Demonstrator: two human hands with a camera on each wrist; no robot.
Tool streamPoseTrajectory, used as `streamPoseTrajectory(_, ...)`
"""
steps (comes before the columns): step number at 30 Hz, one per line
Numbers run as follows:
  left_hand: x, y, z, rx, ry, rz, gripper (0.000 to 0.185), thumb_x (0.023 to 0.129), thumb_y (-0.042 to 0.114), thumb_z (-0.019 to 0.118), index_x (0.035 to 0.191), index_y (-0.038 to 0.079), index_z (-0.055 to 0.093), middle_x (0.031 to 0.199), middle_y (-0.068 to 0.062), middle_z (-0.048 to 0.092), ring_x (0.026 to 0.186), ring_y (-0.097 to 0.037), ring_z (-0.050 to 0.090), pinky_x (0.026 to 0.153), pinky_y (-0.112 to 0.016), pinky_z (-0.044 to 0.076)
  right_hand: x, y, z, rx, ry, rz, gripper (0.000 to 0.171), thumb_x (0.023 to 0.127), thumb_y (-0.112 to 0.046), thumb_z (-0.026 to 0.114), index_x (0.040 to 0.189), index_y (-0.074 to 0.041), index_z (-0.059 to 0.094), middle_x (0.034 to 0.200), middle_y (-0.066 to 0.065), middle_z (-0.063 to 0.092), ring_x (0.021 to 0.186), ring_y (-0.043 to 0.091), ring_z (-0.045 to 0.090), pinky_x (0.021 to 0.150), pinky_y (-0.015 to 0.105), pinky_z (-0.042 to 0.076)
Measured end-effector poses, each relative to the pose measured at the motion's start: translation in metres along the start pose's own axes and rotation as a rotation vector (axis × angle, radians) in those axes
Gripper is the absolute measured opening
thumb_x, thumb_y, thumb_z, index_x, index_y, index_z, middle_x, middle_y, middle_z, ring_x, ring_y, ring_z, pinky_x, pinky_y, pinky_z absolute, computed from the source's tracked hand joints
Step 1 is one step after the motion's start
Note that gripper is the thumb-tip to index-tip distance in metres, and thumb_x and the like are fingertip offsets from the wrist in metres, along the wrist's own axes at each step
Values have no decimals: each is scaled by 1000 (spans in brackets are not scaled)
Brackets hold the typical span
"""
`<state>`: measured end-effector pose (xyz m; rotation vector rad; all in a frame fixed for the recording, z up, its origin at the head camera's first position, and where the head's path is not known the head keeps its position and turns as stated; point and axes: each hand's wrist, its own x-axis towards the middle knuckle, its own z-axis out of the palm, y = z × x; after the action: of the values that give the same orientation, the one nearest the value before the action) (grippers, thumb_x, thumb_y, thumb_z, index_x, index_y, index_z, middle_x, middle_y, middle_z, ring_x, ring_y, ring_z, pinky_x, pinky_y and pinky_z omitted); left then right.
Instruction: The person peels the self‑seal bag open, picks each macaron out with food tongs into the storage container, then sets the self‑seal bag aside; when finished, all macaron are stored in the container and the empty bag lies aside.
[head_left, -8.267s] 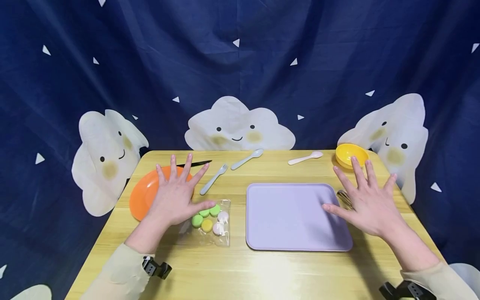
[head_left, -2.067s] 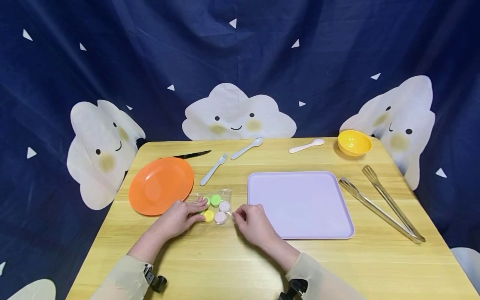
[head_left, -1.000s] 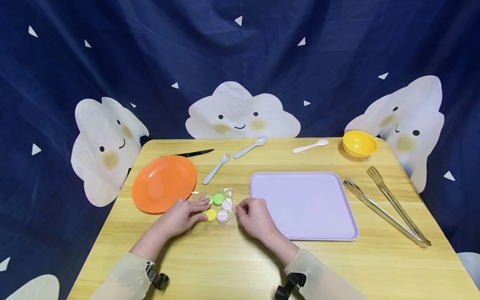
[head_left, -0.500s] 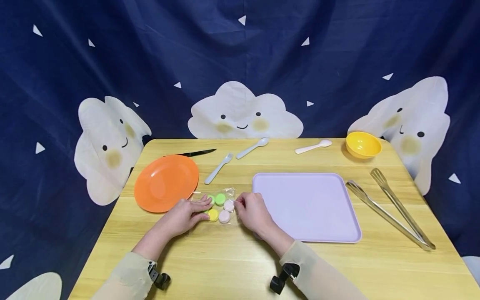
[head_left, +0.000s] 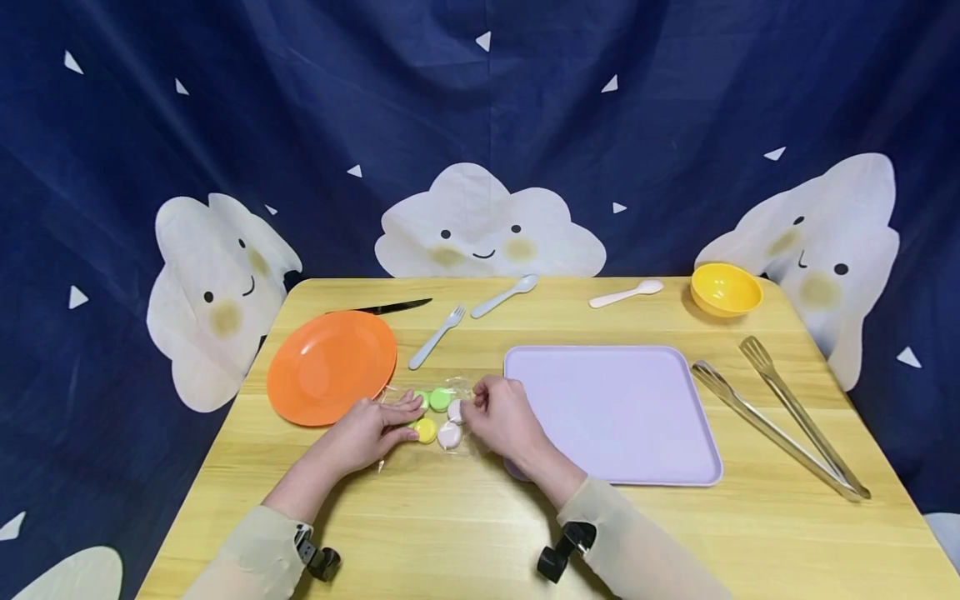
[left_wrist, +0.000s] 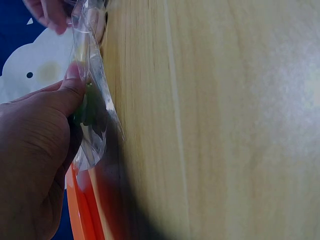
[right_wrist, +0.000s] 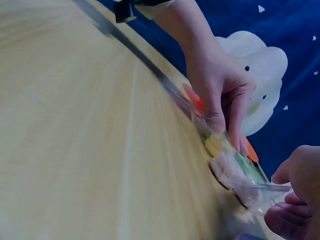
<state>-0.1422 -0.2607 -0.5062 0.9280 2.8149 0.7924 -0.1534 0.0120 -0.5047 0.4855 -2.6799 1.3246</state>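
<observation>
Both hands (head_left: 442,421) pinching bag (head_left: 438,414) edges, table (head_left: 465,525) bare nearby

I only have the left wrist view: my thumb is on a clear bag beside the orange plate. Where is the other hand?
Observer: The right hand pinches the bag's opposite edge, next to the lilac tray.
Operator: What is in the bag? I see only something green.
Observer: Round sweets: green, yellow and pale pink-white ones, all inside.
Operator: Is the bag off the table?
Observer: The right wrist view shows it low over the wooden table, the left hand holding its far end; contact underneath cannot be told.
</observation>
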Motion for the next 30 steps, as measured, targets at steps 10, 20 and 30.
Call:
streamPoseTrajectory(10,0,-1,2,-20,-19,2,44,96,27,81,136,11,71,142,-2,62,134,-22,57,112,-45,47,14,4,-3,-114,-48,-7,12,98,-2,71,87,-5,76,79,4,73,74,18,70,70,34,61)
streamPoseTrajectory(20,-2,-2,1,6,1,-5,44,95,27,82,135,12,72,142,-3,63,135,-25,57,113,-49,45,9,14,-8,-77,34,-49,5,96,-4,75,91,-3,75,81,3,72,76,19,69,72,35,61)
streamPoseTrajectory(30,-1,1,-1,1,-20,-31,45,96,29,80,137,13,71,144,0,61,136,-24,55,114,-50,44,11,14,-39,-438,-270,-356,45,94,-35,82,125,-3,72,132,12,69,127,29,59,112,53,43)
